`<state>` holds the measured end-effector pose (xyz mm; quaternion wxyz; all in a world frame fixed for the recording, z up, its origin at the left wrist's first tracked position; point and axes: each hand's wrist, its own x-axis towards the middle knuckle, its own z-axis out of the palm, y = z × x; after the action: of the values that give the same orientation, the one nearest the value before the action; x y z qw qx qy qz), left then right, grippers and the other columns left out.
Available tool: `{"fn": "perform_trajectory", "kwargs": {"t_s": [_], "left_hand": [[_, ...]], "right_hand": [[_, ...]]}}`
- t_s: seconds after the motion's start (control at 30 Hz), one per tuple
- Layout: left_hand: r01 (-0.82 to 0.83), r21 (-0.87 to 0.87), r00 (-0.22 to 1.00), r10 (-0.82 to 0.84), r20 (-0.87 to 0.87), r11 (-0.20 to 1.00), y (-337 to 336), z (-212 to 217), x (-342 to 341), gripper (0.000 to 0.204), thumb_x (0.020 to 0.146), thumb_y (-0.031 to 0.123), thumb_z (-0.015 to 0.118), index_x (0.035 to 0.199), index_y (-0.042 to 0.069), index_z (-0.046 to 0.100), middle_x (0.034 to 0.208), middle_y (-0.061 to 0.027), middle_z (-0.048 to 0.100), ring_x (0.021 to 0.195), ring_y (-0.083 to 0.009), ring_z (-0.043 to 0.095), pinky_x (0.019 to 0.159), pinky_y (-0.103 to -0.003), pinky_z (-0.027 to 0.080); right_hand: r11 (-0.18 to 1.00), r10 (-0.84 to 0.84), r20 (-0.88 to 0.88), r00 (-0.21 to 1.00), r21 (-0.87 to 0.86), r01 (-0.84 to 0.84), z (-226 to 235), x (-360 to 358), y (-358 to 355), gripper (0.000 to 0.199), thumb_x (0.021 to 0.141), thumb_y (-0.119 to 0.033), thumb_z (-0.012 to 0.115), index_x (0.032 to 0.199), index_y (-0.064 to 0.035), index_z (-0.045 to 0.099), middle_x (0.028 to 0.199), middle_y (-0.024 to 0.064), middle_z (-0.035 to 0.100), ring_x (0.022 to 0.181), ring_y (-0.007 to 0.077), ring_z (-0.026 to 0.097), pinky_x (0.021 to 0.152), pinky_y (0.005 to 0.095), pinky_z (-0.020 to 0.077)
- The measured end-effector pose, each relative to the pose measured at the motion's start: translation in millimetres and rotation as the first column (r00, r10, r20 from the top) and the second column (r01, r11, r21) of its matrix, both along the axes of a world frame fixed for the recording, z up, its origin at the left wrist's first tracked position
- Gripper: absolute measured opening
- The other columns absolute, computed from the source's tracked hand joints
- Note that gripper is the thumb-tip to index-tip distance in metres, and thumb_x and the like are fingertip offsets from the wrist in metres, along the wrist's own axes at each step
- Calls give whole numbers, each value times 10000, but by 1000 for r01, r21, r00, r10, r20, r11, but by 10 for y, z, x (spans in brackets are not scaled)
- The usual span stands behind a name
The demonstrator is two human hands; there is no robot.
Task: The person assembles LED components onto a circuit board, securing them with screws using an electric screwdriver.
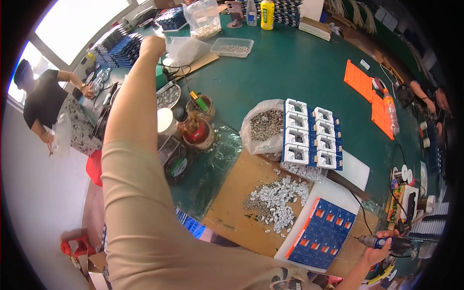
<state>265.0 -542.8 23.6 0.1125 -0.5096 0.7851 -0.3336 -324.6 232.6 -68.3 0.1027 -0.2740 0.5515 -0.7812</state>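
Note:
My left arm stretches to the far left of the table. My left hand (152, 47) is curled closed beside a crumpled clear plastic bag (186, 50) and stacked blue boards (126, 50); whatever its fingers hold is hidden. At the lower right my right hand (378, 251) is wrapped round a dark electric screwdriver (386, 243), its tip pointing left. Left of that tip a blue circuit board (323, 235) with orange-and-white parts lies on an orange tray (298, 231) over white foam. Farther off, white plastic housings (296, 122) sit in two rows on blue boards.
Small white parts and screws (280, 200) are heaped on brown cardboard (232, 193). Behind them stands a bag of screws (266, 124). A red bottle (193, 129), a clear tub (232, 47) and orange trays (358, 79) are on the green table. Another person (53, 101) stands at left.

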Motion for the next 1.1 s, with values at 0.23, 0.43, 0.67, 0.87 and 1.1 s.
{"fn": "perform_trajectory", "kwargs": {"t_s": [0.23, 0.43, 0.67, 0.87, 1.1], "left_hand": [[-320, 193, 854, 371, -364, 927, -789, -731, -616, 202, 841, 148, 691, 1028, 92, 745, 947, -122, 749, 880, -284, 731, 734, -422, 580], [12, 729, -247, 709, -661, 684, -817, -602, -914, 159, 922, -13, 489, 1012, 42, 608, 856, -125, 678, 763, -271, 722, 584, -410, 569], [-216, 800, 228, 826, -516, 559, -1028, -977, -1125, 131, 962, 109, 553, 990, 8, 632, 791, -127, 713, 739, -296, 711, 655, -443, 601], [-252, 738, 473, 746, -470, 625, -1150, -997, -1157, 87, 877, 112, 675, 858, 27, 672, 773, -117, 688, 652, -249, 694, 585, -412, 592], [-228, 653, 501, 662, -557, 722, -1012, -936, -1196, 121, 852, 85, 668, 737, 45, 660, 683, -92, 665, 575, -245, 677, 530, -384, 579]], "right_hand": [[995, -74, -94, 993, 61, 80, 82, 171, 211, 491, 908, -234, 674, 1305, -40, 461, 916, 45, 509, 833, 179, 506, 805, 337, 432], [968, -235, 4, 972, 88, 234, 80, 96, 128, 555, 899, -276, 668, 1322, -15, 420, 903, 61, 489, 811, 179, 475, 801, 332, 403], [964, -244, 10, 970, 107, 242, 9, -71, 337, 579, 898, -321, 671, 1313, 9, 437, 929, 62, 480, 819, 177, 465, 815, 335, 397], [967, -245, 33, 969, 84, 242, -41, -125, 482, 576, 904, -343, 664, 1303, 4, 436, 920, 62, 465, 825, 181, 456, 835, 354, 377], [969, -220, 17, 975, 114, 217, 3, -100, 429, 586, 908, -359, 662, 1299, -2, 411, 900, 61, 444, 820, 183, 447, 843, 354, 374]]}}
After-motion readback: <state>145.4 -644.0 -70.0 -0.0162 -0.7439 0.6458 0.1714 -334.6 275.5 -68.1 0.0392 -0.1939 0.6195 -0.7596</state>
